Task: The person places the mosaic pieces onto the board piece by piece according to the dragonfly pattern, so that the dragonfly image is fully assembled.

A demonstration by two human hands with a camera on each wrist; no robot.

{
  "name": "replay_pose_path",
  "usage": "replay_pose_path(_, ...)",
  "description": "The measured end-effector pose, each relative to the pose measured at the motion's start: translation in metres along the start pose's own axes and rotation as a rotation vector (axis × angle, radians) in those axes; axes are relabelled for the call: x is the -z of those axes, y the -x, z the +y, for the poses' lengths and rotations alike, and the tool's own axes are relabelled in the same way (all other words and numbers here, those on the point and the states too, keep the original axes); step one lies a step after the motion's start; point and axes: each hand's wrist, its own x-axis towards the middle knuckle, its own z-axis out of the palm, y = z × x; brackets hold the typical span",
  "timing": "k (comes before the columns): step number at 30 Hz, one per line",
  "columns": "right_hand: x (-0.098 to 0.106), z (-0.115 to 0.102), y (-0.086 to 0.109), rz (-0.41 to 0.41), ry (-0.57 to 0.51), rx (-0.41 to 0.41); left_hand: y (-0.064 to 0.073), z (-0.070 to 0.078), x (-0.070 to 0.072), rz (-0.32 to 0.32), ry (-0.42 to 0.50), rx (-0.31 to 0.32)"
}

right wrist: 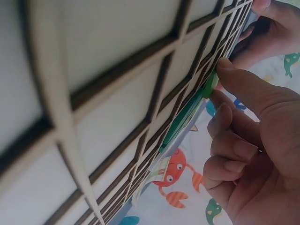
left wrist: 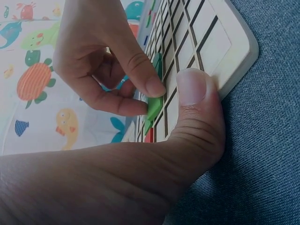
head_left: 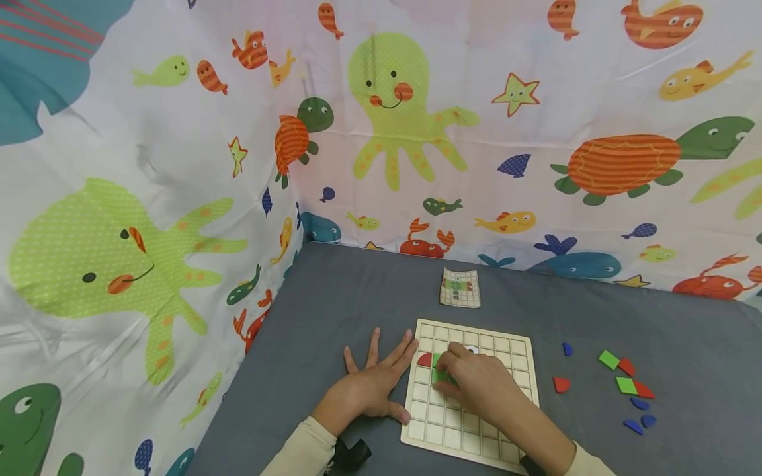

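A pale wooden grid board (head_left: 426,434) lies on the grey cloth. My left hand (head_left: 370,385) rests at its left edge with the fingers spread; the left thumb (left wrist: 199,112) lies on the rim. Over the upper left squares, my right hand (head_left: 479,383) pinches a bright green piece (left wrist: 156,108) between thumb and index finger, close against the board. A dark green piece (right wrist: 180,123) sits beside it on the grid. To the left is a red quarter-round piece (head_left: 424,359). A white piece (head_left: 472,349) shows partly behind the right hand.
Behind the board lies a pattern card (head_left: 467,299). Loose pieces are scattered to the right: green squares (head_left: 608,359), red pieces (head_left: 561,385) and several blue ones (head_left: 634,427). A curtain (head_left: 524,53) printed with sea animals hangs behind and along the left.
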Motion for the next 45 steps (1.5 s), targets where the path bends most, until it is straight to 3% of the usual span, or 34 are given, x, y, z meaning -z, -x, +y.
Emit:
replay_pose_path(13,0.002,0.004,0.004,0.041,0.067,0.009,-0.004,0.003,0.002,0.008,0.0,-0.03)
replay_pose_path(21,0.005,0.005,0.009,0.062,0.045,-0.01,-0.005,0.003,0.0,0.002,-0.006,-0.022)
replay_pose_path(31,0.026,0.027,0.033,0.056,-0.064,-0.145,0.0,-0.002,-0.003,-0.013,0.03,-0.029)
replay_pose_path(41,0.046,0.064,0.064,0.018,-0.049,-0.345,0.001,0.0,-0.001,0.003,0.017,-0.019)
replay_pose_path(45,0.048,0.077,0.078,0.011,-0.056,-0.388,0.001,0.0,-0.001,0.01,0.008,-0.017)
